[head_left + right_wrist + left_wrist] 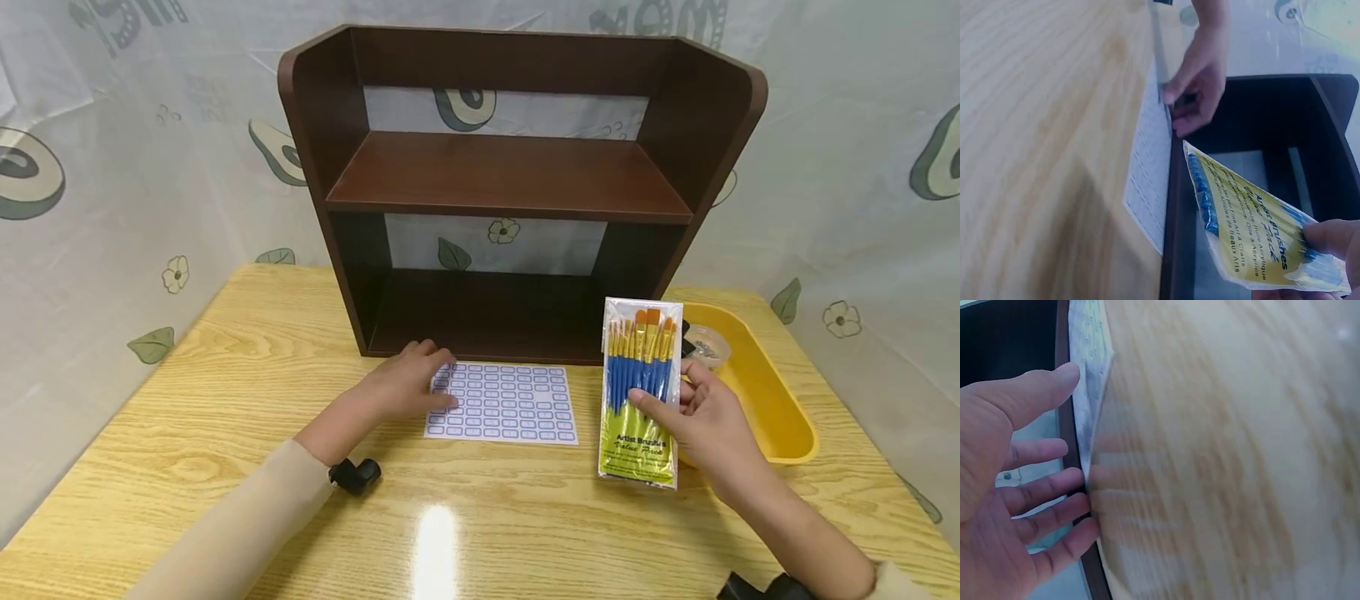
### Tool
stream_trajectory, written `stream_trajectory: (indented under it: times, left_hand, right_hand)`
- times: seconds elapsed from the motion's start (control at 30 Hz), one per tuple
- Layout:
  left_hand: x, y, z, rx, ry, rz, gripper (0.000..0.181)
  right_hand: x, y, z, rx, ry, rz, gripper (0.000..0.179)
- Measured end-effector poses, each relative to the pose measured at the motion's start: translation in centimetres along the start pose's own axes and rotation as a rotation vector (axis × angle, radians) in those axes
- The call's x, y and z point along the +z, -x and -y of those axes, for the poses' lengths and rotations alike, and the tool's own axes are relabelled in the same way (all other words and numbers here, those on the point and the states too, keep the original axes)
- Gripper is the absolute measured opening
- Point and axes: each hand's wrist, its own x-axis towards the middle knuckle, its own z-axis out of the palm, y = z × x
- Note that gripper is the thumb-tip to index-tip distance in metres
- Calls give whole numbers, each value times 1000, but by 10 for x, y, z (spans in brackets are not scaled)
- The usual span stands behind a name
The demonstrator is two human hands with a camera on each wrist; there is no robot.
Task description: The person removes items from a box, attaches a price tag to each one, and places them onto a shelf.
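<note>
My right hand (pixel 716 417) holds a clear pack of paintbrushes (pixel 637 392) upright above the table, thumb across its front. The brushes have blue handles and orange bristles, over a yellow-green label. In the right wrist view that thumb (pixel 1330 237) presses on the pack (pixel 1247 231). My left hand (pixel 405 379) rests at the left edge of a white label sheet (pixel 502 404) printed with rows of small blue-outlined boxes; one box near its right side is blank. Its fingers (pixel 1047 490) are spread and extended, the thumb apart from them, with nothing between.
A dark brown two-tier shelf (pixel 510 179) stands right behind the sheet. On the right sits a yellow tray (pixel 783 417) with a small clear round container (pixel 707 346) and a black item. The wooden table (pixel 225 400) spreads in front, and a patterned curtain (pixel 135 200) hangs behind.
</note>
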Motion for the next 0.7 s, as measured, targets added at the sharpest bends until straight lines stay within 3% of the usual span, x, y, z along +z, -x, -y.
stream_trajectory:
  times: [0.17, 0.47, 0.7]
  left_hand:
    - [0, -2, -1, -16, -36, 3, 65]
    - [-6, -3, -3, -143, -16, 72, 67]
    - [-10, 3, 0, -149, 25, 120, 66]
  right_hand:
    - [12, 0, -6, 46, -29, 45, 54]
    - [34, 4, -19, 87, -75, 136, 54]
    - [53, 7, -28, 116, -112, 185, 50]
